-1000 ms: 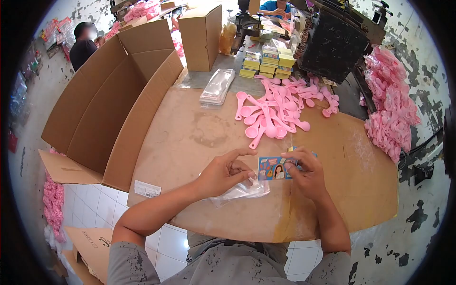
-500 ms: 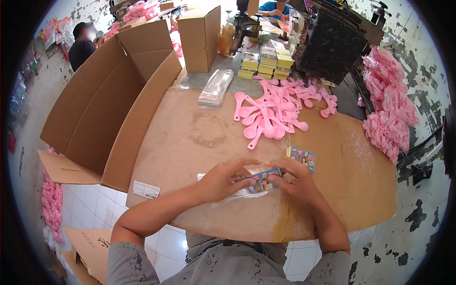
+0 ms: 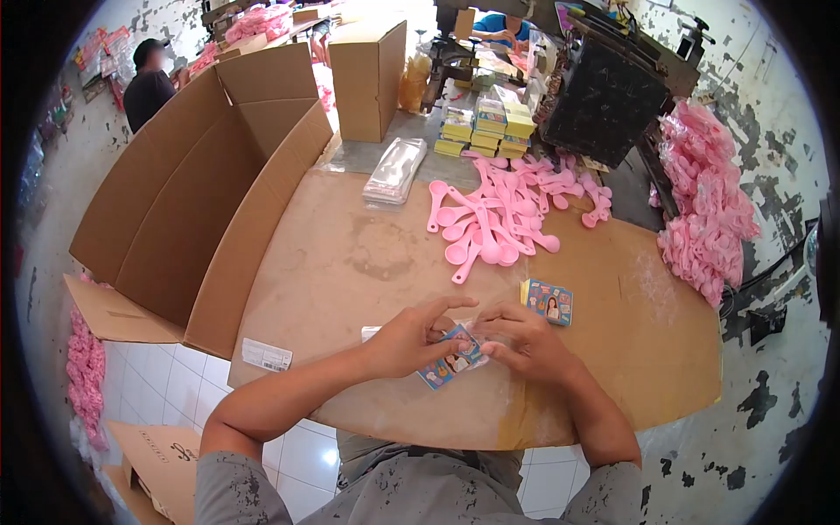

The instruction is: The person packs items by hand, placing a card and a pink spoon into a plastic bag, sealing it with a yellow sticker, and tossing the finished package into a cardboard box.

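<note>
My left hand [image 3: 409, 339] pinches a printed card [image 3: 448, 360] with blue edges and small pictures, its thumb lying across the face. The card is tilted, its lower corner pointing toward me. My right hand [image 3: 525, 341] is closed at the card's upper right, with thumb and fingertips at a clear plastic bag [image 3: 479, 361]. Part of the bag is hidden under both hands. Just beyond my right hand lies a stack of similar cards [image 3: 551, 302]. A pile of pink measuring spoons [image 3: 490, 223] spreads over the table farther out.
A stack of clear bags [image 3: 395, 171] lies by the upright carton [image 3: 367, 83]. A large open cardboard box [image 3: 262, 227] flanks the table's left side. Card stacks [image 3: 488, 118] stand behind the spoons. Bagged pink spoons [image 3: 704, 201] hang at right. Two other people are farther back.
The card has swung from nearly level to a steep slant, its lower end now nearer me. My right fingers have shifted from the card's face to its upper edge. The view moved slightly.
</note>
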Action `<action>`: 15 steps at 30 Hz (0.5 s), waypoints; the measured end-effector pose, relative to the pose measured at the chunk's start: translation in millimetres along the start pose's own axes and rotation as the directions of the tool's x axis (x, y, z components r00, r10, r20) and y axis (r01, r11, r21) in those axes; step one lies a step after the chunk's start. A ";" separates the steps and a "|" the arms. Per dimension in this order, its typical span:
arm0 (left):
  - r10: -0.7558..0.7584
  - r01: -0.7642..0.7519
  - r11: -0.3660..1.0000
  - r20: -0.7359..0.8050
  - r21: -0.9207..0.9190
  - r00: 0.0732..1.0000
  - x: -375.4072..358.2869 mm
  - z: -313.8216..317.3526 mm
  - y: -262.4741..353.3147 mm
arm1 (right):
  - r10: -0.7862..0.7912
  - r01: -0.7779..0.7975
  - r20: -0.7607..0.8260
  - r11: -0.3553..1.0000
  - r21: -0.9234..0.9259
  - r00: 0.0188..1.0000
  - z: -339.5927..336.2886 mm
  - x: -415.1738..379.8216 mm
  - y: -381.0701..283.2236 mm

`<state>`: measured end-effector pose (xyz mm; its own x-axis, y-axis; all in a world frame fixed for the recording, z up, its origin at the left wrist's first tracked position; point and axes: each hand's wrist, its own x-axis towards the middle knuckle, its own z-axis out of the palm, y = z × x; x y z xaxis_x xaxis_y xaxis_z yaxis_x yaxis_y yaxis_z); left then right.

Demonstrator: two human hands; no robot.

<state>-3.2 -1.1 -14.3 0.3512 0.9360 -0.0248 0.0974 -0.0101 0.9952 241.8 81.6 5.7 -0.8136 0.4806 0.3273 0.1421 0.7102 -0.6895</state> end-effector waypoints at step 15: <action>0.082 -0.078 0.993 -0.043 0.093 0.996 -3.3 -8.8 6.2 | 0.083 -0.212 -0.241 0.784 -0.583 0.967 -16.6 121.9 82.9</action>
<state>-11.9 -1.1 -7.3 0.3176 0.9463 0.0611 0.1557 -0.1156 0.9810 163.8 207.6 -0.9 -0.6392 0.6474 0.4152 0.6128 0.7549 -0.2336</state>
